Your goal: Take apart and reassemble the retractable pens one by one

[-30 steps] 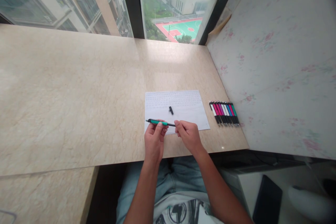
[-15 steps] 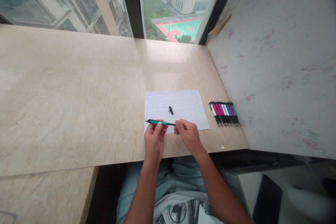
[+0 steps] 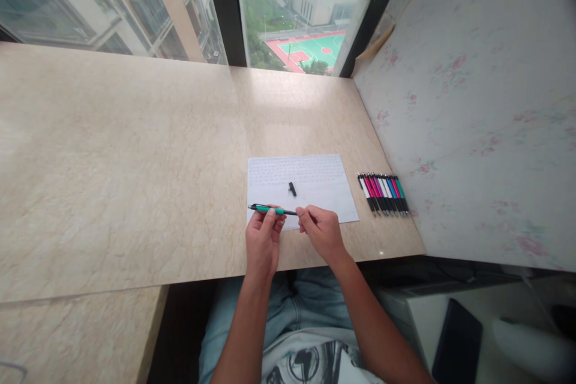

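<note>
A green pen with a black clip end lies level across my two hands, above a sheet of paper with handwriting on its upper part. The fingers of my left hand are closed round the green barrel. My right hand pinches the thin dark end of the pen; its very tip is hidden by the fingers. Just beyond the hands, a small black piece rests on the paper, too small to name for sure.
To the right, a row of several pens in white, pink, purple, blue and green lies side by side near the papered wall. The marbled desktop runs left. Windows stand behind. A dark flat object sits lower right.
The pen and the fingers of both hands have shifted very slightly left. Both grips look the same, and the black piece stays on the paper.
</note>
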The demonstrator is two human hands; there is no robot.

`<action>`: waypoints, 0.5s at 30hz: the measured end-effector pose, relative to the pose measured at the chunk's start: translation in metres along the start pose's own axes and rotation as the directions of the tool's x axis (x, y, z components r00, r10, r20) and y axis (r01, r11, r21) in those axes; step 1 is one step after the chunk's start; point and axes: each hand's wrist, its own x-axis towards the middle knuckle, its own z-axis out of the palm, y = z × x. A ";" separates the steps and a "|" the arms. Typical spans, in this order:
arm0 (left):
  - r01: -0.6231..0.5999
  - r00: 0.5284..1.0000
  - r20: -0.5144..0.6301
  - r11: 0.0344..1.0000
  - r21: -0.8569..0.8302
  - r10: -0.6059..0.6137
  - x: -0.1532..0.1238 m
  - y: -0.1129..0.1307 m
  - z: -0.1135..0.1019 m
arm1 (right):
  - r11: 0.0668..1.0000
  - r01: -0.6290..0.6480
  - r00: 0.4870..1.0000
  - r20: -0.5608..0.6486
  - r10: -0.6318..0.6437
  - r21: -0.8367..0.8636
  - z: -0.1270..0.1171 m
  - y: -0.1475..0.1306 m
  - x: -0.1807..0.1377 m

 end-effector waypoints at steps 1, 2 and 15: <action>0.000 1.000 -0.001 1.000 0.002 0.000 0.000 0.000 0.000 | 1.000 -0.008 1.000 0.009 0.008 0.008 0.000 0.000 0.000; -0.002 1.000 -0.003 1.000 0.004 0.002 0.000 0.000 0.000 | 1.000 -0.012 1.000 0.015 0.012 0.013 0.001 0.000 0.000; -0.015 1.000 -0.008 1.000 0.027 0.016 0.001 0.001 0.000 | 0.994 0.076 0.997 -0.004 -0.076 -0.080 0.002 -0.001 0.002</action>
